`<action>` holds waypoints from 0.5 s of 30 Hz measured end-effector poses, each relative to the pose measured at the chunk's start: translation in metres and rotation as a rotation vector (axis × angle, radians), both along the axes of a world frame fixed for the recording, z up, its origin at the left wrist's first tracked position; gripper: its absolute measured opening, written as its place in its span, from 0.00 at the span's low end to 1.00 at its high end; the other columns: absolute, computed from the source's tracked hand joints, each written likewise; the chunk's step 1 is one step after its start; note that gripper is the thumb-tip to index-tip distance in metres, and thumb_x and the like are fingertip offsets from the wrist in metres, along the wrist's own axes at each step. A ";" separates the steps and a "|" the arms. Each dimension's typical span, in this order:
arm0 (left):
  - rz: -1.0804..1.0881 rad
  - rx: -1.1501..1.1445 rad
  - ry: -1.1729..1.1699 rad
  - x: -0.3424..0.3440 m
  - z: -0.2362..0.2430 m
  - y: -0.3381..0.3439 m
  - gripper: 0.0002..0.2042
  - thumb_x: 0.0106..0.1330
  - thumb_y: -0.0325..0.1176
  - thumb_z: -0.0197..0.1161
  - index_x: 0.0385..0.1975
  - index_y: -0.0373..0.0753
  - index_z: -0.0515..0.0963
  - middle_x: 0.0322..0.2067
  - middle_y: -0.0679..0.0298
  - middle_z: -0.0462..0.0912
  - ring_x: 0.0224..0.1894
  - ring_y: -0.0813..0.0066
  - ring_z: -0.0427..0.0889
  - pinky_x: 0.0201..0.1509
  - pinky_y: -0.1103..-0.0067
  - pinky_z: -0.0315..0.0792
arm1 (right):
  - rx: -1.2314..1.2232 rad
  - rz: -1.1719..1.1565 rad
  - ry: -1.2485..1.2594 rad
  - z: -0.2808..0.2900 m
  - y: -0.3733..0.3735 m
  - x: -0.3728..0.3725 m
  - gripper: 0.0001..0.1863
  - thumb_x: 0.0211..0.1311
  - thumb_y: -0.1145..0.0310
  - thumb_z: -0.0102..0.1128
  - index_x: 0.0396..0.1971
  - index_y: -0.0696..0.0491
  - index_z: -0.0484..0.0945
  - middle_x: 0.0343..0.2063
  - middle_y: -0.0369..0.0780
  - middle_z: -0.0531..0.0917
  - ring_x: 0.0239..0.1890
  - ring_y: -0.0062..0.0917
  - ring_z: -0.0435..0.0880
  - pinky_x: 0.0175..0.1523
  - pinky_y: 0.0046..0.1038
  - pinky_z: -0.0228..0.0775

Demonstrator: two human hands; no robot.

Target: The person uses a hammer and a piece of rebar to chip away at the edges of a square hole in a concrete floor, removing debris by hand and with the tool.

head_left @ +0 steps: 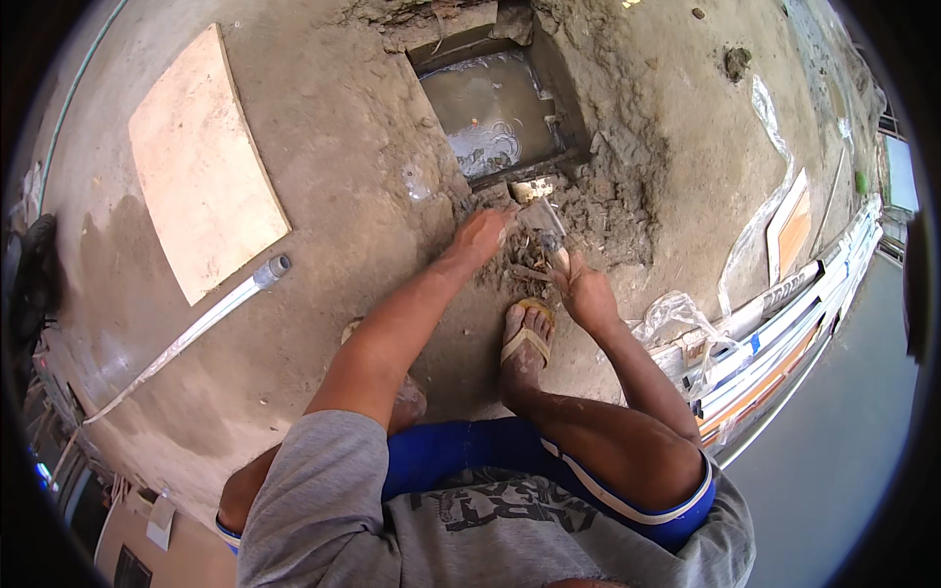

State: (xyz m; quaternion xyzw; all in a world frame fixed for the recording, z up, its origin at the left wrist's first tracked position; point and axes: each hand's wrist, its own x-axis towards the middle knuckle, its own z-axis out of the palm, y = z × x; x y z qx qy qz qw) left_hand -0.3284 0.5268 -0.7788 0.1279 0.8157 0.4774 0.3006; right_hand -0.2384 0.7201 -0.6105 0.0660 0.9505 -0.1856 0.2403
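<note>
A square pit (570,116) in the ground holds murky grey water (490,103). Wet mud and rubble (627,201) lie along its near and right edges. My right hand (588,297) is wrapped around the handle of a trowel (541,218), whose mud-smeared blade points toward the pit's near edge. There, a pale broken piece (532,190) sits just beyond the blade. My left hand (482,235) is beside the blade at the pit's near left corner, its fingers curled down toward the mud; whatever they hold is hidden.
A pale flat board (201,167) lies at the left, with a grey pipe (211,318) near its lower corner. Clear plastic wrap (745,235) trails along the right, beside a stack of long strips (774,343). My sandalled foot (527,338) is close behind the mud.
</note>
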 end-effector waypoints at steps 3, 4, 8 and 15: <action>-0.099 -0.029 0.150 0.005 -0.008 -0.008 0.23 0.74 0.53 0.50 0.49 0.40 0.82 0.37 0.50 0.85 0.35 0.53 0.81 0.47 0.63 0.73 | -0.092 -0.092 -0.080 0.016 0.000 -0.010 0.22 0.70 0.55 0.59 0.48 0.59 0.71 0.26 0.56 0.81 0.30 0.54 0.82 0.35 0.47 0.74; -0.131 -0.030 0.190 0.010 -0.009 -0.010 0.24 0.73 0.54 0.51 0.49 0.40 0.82 0.37 0.50 0.85 0.35 0.55 0.80 0.47 0.63 0.72 | -0.214 -0.210 -0.039 0.037 -0.005 -0.017 0.23 0.70 0.54 0.60 0.48 0.60 0.71 0.24 0.54 0.81 0.29 0.50 0.83 0.35 0.44 0.74; 0.078 -0.012 -0.278 0.002 0.007 -0.012 0.24 0.73 0.55 0.50 0.48 0.41 0.83 0.32 0.52 0.81 0.32 0.61 0.76 0.43 0.67 0.71 | -0.576 -0.484 0.527 0.098 -0.021 -0.049 0.20 0.71 0.55 0.60 0.45 0.60 0.73 0.22 0.35 0.78 0.21 0.18 0.75 0.27 0.22 0.65; 0.031 -0.053 -0.303 -0.003 0.015 -0.010 0.23 0.73 0.53 0.50 0.47 0.38 0.81 0.37 0.47 0.83 0.38 0.52 0.82 0.48 0.65 0.72 | -0.226 -0.079 0.355 -0.018 0.002 0.012 0.17 0.73 0.56 0.58 0.43 0.58 0.74 0.23 0.38 0.79 0.22 0.22 0.76 0.28 0.25 0.67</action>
